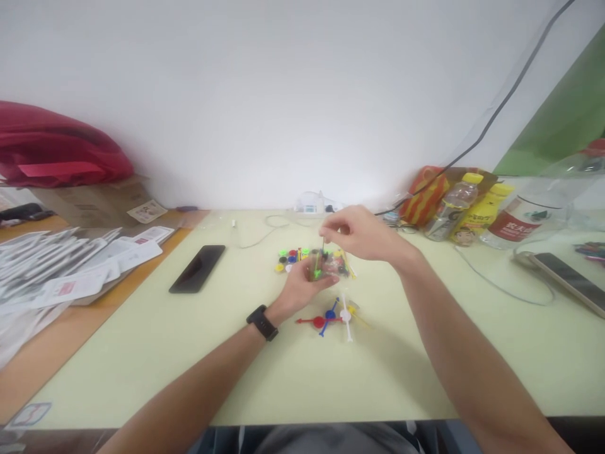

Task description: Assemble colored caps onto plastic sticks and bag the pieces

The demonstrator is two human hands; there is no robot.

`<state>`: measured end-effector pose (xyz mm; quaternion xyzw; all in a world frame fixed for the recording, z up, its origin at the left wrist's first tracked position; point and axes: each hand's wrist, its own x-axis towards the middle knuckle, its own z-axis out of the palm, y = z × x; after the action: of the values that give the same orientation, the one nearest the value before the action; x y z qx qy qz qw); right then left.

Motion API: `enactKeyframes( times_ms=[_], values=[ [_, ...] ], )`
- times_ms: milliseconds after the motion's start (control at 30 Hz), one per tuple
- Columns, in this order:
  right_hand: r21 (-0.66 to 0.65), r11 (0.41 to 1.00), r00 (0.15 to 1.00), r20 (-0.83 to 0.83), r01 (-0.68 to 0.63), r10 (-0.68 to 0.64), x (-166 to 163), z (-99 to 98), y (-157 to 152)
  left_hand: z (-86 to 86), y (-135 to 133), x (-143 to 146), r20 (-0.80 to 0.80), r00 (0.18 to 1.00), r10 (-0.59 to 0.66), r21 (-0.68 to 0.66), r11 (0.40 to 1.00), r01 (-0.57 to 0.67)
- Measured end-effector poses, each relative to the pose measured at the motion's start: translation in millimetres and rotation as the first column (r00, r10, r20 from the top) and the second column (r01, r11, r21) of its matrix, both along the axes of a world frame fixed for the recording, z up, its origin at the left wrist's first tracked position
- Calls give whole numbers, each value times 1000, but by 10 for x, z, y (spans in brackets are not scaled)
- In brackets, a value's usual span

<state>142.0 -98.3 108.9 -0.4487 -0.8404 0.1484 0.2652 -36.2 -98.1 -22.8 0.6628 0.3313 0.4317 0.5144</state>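
Note:
My left hand [302, 287], with a black watch [261, 323] on its wrist, is closed around a small green plastic piece [316, 271] above the pale table [189, 353]. My right hand [359, 233] pinches a thin dark stick [323, 244] and holds it upright just over the green piece. Behind the hands lies a pile of small coloured round connectors and sticks [295, 257]. In front of them lie a red stick-and-disc piece [317, 321], a blue one [329, 313] and a white one [346, 314], crossing each other.
A black phone [197, 268] lies to the left, with stacked white packets [70, 265] beyond it. A red bag [51, 148] sits on a cardboard box. Bottles and snack packs [466, 211] stand at the back right. Another phone [567, 280] and cables lie at the right.

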Motion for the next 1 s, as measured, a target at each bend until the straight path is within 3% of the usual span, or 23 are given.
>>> enactKeyframes(
  times_ms=[167,300,500,600,733,867,1000],
  values=[
    [-17,1000,991,134,12,-10,125,9,4,-17,7,7,80,993,-91,-49,994,95],
    [-39,998,981,189,41,-33,222,-4,34,-35,13,5,70,995,-73,-46,996,76],
    [102,988,982,140,112,-126,450,60,17,-53,34,-13,24,997,-73,-16,997,73],
    [-53,996,983,176,70,-60,543,84,-8,-36,27,-11,51,996,-70,-1,998,70],
    [-305,951,965,232,-47,122,546,69,5,-21,16,-6,54,998,-36,8,999,36],
    [-352,934,943,286,-63,171,467,19,75,-27,20,-23,35,998,-59,22,998,59],
    [-376,925,926,332,-46,181,426,-12,106,-51,35,-42,-78,997,12,78,997,-6]
  ],
)
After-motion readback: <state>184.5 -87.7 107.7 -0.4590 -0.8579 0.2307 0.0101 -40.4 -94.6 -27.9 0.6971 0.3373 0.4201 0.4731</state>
